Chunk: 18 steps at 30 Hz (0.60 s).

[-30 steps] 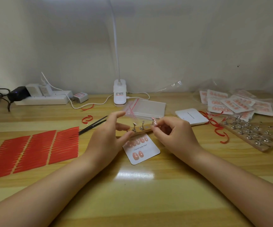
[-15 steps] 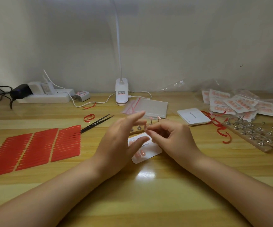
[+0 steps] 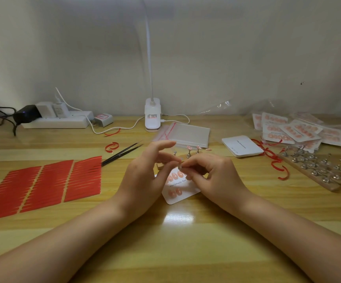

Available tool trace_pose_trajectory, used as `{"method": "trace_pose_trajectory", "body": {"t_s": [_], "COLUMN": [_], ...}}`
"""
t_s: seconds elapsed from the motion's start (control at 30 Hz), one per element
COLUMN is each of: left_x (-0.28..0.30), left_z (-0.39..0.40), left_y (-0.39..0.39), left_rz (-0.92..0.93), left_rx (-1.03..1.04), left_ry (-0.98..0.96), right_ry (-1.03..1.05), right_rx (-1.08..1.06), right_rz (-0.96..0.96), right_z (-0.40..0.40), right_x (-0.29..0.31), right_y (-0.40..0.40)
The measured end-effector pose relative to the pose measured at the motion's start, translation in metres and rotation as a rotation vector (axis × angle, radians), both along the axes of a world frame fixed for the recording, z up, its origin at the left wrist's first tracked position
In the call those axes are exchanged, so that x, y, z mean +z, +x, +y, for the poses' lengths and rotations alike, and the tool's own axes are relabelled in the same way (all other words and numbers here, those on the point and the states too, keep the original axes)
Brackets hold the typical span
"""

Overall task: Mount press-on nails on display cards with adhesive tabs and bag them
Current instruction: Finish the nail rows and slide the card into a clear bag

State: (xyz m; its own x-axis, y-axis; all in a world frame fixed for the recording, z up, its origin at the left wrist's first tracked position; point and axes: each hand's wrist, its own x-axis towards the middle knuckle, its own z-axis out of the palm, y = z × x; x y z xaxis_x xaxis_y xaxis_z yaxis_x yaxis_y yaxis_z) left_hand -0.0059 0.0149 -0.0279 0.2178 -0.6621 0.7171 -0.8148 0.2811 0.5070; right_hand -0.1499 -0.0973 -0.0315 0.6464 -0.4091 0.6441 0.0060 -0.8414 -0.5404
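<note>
Both hands are over the display card (image 3: 183,193), right hand (image 3: 212,176) pinching a tiny nail (image 3: 180,165), left hand (image 3: 145,174) loose, fingers spread.

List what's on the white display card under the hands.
The white rectangular display card shows a row of pink nails, two more below and "Handmade Nail" print. The left hand and right hand cover its upper corners.
</note>
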Motion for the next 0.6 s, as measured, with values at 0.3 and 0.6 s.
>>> {"method": "trace_pose_trajectory", "body": {"t_s": [0.3, 0.6], "left_x": [0.003, 0.000], "left_z": [-0.002, -0.005], "left_y": [0.009, 0.014], "left_rz": [0.372, 0.424], "left_rx": [0.080, 0.129], "left_ry": [-0.005, 0.036], "right_ry": [0.224, 0.395], "right_rx": [-0.036, -0.242], "right_rz": [0.007, 0.104], "right_z": [-0.001, -0.014], "right_x": [0.003, 0.015], "right_y": [-0.002, 0.003]}}
